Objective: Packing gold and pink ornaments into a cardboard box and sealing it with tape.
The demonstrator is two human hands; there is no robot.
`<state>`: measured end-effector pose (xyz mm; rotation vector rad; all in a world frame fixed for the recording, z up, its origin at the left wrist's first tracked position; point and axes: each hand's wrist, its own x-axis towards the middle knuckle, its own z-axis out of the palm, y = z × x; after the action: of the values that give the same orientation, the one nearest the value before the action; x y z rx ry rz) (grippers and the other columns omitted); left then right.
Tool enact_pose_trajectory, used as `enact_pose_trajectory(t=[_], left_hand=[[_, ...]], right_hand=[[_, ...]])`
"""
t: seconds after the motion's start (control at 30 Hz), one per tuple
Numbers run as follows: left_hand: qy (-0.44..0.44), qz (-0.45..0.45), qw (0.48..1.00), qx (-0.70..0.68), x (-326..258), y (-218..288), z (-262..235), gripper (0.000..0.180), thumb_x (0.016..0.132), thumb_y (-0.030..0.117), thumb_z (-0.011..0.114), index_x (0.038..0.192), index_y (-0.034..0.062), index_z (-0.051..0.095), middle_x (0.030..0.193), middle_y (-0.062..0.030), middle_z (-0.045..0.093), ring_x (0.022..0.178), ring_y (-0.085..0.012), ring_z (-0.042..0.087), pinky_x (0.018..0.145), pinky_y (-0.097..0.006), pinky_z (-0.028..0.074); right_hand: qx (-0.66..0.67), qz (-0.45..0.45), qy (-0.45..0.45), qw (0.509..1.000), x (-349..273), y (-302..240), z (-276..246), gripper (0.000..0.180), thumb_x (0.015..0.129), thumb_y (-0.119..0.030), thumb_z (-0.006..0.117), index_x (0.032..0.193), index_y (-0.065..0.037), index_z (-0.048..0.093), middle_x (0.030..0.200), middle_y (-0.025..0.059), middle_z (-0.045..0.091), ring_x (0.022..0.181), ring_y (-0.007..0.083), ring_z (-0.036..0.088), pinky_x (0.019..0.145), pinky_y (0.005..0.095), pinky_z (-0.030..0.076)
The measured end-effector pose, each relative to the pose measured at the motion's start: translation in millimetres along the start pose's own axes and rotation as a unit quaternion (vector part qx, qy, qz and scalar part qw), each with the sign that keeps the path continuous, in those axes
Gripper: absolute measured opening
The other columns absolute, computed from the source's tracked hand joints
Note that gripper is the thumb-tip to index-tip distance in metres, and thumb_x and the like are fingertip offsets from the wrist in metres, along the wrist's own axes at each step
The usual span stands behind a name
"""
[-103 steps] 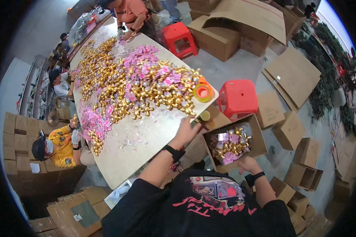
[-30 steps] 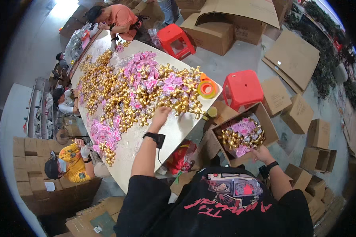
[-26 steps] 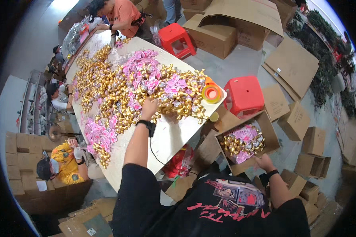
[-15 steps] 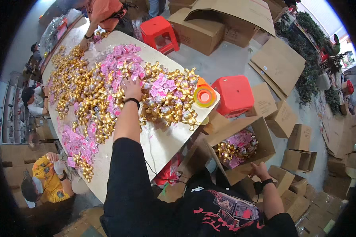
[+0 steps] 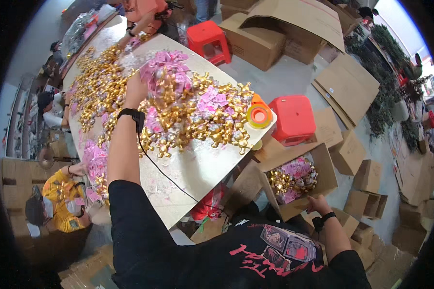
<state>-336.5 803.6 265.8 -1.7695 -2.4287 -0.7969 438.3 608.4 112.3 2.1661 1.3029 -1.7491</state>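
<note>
My left hand point(image 5: 137, 89) reaches over the table among small shiny gold figures point(image 5: 188, 131) with pink cards. Its fingers are hidden behind a clump of pink cards point(image 5: 168, 67), so I cannot make out their grip. At the lower right, my right hand point(image 5: 318, 204) is closed on the near rim of an open cardboard box point(image 5: 329, 176). Inside that box lie gold figures and pink-carded packets point(image 5: 294, 177). A black band with a cable sits on my left wrist, and the cable runs across the table.
An orange tape dispenser point(image 5: 259, 115) stands on the table corner point(image 5: 197, 166). Red stools point(image 5: 294, 119) and cardboard boxes point(image 5: 348, 150) are beyond it. A person in yellow point(image 5: 62, 202) works at the left edge; another person's arm point(image 5: 139, 26) reaches in from the far side.
My left hand has moved left and slightly farther over the pile, and pink cards and gold figures have bunched beside it. My right hand stays at the box rim. The whole view has shifted slightly.
</note>
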Motion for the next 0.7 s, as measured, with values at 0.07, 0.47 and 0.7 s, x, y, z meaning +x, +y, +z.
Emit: enact_pose_trajectory(t=[0.07, 0.47, 0.7], left_hand=[[0.025, 0.029, 0.999, -0.015, -0.6, 13.3, -42.1, 0.027, 0.086, 0.017, 0.058, 0.105, -0.0015, 0.061, 0.093, -0.0271, 0.065, 0.09, -0.0448, 0.06, 0.077, -0.049, 0.048], [0.005, 0.126, 0.963, -0.238, -131.5, 303.0, -187.2, 0.028, 0.093, 0.004, 0.06, 0.12, 0.0018, 0.06, 0.097, -0.0056, 0.07, 0.082, -0.0075, 0.064, 0.065, -0.022, 0.049], [-0.151, 0.022, 0.937, -0.315, -253.4, 413.8, -82.5, 0.029, 0.084, 0.003, 0.064, 0.113, 0.0039, 0.064, 0.084, -0.0089, 0.069, 0.073, -0.0162, 0.066, 0.065, -0.029, 0.051]], right_hand=[[-0.003, -0.007, -0.02, 1.0, 2.7, 5.2, -1.9, 0.044, 0.095, -0.024, 0.056, 0.072, 0.013, 0.06, 0.062, 0.0192, 0.065, 0.052, 0.0278, 0.067, 0.046, 0.0333, 0.054], [-0.187, -0.121, -0.227, 0.948, 60.1, 26.5, -26.3, 0.054, 0.098, -0.043, 0.049, 0.084, 0.005, 0.068, 0.071, 0.0172, 0.069, 0.059, 0.0256, 0.07, 0.051, 0.0323, 0.055], [-0.058, -0.08, -0.357, 0.929, 20.9, -11.1, -52.9, 0.053, 0.098, -0.044, 0.049, 0.085, 0.004, 0.069, 0.082, 0.0147, 0.072, 0.071, 0.0209, 0.071, 0.062, 0.0284, 0.055]])
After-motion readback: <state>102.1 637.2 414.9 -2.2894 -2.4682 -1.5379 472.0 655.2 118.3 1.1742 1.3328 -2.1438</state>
